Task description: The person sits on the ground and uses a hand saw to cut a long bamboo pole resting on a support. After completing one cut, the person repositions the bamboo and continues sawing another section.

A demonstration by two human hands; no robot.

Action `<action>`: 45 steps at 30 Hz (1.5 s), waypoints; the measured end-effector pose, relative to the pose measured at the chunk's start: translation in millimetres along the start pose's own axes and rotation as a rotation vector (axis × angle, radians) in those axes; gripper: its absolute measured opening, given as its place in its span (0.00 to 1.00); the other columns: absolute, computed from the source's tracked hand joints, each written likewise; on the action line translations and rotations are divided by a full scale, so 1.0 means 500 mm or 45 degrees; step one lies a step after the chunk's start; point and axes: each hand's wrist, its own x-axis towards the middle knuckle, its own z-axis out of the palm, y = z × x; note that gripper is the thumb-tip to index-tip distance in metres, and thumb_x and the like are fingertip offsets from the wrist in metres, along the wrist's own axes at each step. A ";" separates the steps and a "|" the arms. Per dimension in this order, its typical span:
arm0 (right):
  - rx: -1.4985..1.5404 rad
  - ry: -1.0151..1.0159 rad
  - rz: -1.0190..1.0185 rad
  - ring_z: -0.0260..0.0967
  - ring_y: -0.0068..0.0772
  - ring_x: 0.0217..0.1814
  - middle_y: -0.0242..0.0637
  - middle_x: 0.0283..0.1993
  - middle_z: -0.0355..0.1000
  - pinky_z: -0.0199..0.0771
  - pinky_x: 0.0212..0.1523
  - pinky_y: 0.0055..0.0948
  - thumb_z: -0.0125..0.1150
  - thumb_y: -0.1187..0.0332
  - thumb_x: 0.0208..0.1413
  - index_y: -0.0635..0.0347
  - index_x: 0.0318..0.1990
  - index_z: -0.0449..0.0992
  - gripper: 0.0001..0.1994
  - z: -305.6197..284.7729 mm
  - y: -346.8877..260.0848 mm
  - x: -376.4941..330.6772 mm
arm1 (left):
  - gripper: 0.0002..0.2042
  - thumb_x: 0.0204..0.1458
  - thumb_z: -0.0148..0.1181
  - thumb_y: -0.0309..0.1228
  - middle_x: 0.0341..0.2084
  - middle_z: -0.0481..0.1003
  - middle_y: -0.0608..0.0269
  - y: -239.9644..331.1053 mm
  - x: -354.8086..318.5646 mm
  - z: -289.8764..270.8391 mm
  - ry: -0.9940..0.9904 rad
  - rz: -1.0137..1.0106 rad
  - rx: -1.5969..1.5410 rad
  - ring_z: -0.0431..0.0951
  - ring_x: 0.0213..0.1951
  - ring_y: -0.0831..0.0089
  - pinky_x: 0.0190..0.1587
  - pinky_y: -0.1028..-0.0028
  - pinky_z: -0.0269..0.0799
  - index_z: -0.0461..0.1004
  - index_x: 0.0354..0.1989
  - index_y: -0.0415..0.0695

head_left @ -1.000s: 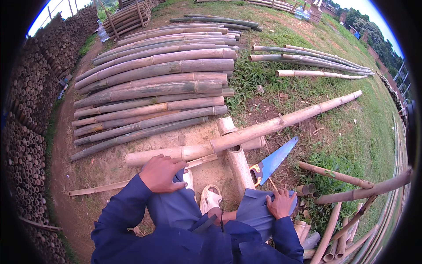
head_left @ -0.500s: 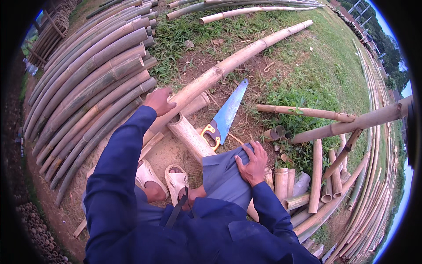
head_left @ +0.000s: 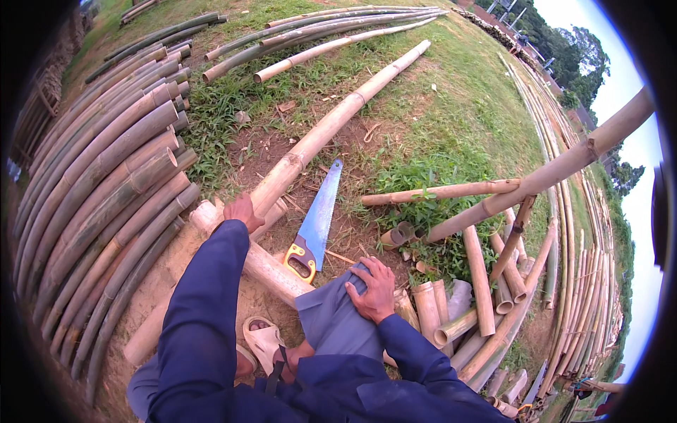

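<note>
A long pale bamboo pole runs from beside my feet up to the far grass, lying across a shorter, thick bamboo piece. My left hand is closed on the pole near that crossing; its fingertips are partly hidden. To the right, a handsaw with a blue blade and a yellow-and-black handle lies on the dirt, its handle against the short piece. My right hand rests on my grey-trousered knee, fingers spread, holding nothing.
Bamboo poles are stacked at the left, with more poles at the far side. On the right stands a frame of bamboo above several cut pieces. A sandal shows below.
The view has shifted, so the saw and poles appear farther left. The short piece's left end now shows past the pole. My left hand stays on the pole, my right on my knee.
</note>
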 end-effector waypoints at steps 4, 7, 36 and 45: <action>-0.003 -0.020 0.043 0.55 0.45 0.75 0.36 0.67 0.67 0.46 0.74 0.60 0.68 0.53 0.52 0.46 0.52 0.82 0.21 -0.004 0.000 -0.005 | 0.37 0.37 0.73 0.48 0.44 0.79 0.41 -0.044 -0.109 -0.086 -0.097 0.087 -0.164 0.80 0.49 0.45 0.54 0.55 0.73 0.68 0.50 0.34; -0.022 -0.042 0.050 0.54 0.45 0.76 0.36 0.68 0.66 0.45 0.74 0.61 0.68 0.54 0.52 0.47 0.52 0.81 0.21 -0.003 -0.002 -0.007 | 0.37 0.37 0.74 0.49 0.42 0.77 0.37 -0.146 -0.221 -0.176 -0.129 0.053 -0.070 0.78 0.48 0.40 0.51 0.51 0.71 0.65 0.50 0.36; -0.229 0.005 -0.199 0.58 0.53 0.72 0.43 0.66 0.68 0.56 0.71 0.49 0.69 0.59 0.52 0.52 0.52 0.80 0.19 0.011 -0.022 0.002 | 0.44 0.35 0.78 0.41 0.52 0.73 0.48 -0.785 -1.257 -0.019 -0.256 -0.863 0.395 0.72 0.56 0.47 0.61 0.56 0.66 0.64 0.65 0.46; -0.168 -0.027 -0.117 0.54 0.49 0.75 0.38 0.68 0.64 0.51 0.72 0.55 0.67 0.54 0.53 0.47 0.54 0.79 0.21 0.016 -0.002 -0.008 | 0.43 0.46 0.70 0.46 0.63 0.67 0.54 -0.602 -0.849 0.054 0.567 -0.268 0.194 0.71 0.62 0.57 0.64 0.60 0.63 0.59 0.71 0.48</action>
